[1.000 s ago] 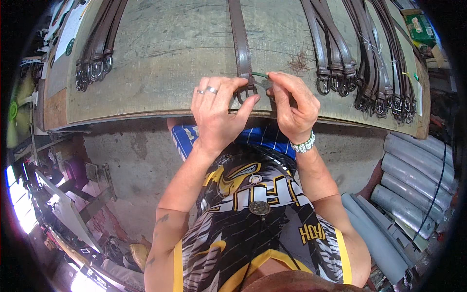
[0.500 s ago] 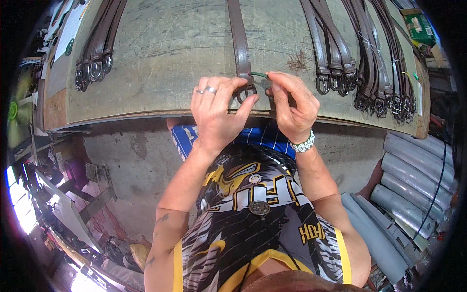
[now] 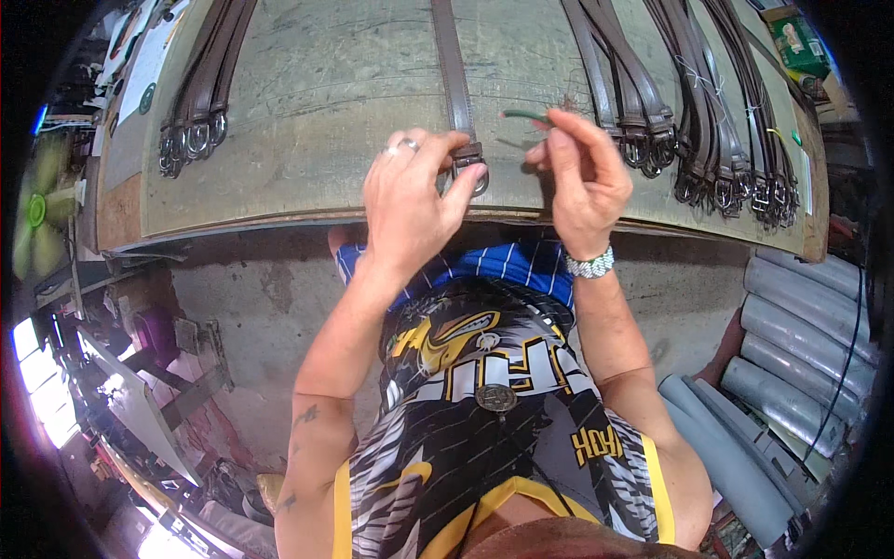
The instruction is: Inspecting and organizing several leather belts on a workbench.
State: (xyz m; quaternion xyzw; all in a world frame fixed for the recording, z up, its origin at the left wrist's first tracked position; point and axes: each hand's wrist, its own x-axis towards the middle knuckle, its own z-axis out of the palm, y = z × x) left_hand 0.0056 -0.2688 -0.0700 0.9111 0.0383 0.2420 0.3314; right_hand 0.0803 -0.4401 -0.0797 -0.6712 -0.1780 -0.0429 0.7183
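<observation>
A dark brown leather belt (image 3: 454, 88) runs down the middle of the table, its buckle (image 3: 481, 185) at the near end. Thumb and fingers of my left hand (image 3: 407, 200) close on that end, around the belt loop and buckle. Off to the right, my right hand (image 3: 591, 191) is raised above the table. It pinches a thin, slightly curved green stick-like tool (image 3: 527, 115), whose tip points left and is apart from the belt. What kind of tool it is I cannot make out.
Bundled brown belts (image 3: 197, 112) lie at the left, more belts (image 3: 643, 102) at the right, and tied bundles (image 3: 712, 140) beyond those. Loose thread scraps sit near the right-hand belts. A green fan (image 3: 37, 212) stands far left; grey rolls (image 3: 792, 326) are stacked at lower right.
My right hand has drawn away from the belt to the right, carrying the green tool with it. My left hand stays on the buckle end, which sits slightly turned now.
</observation>
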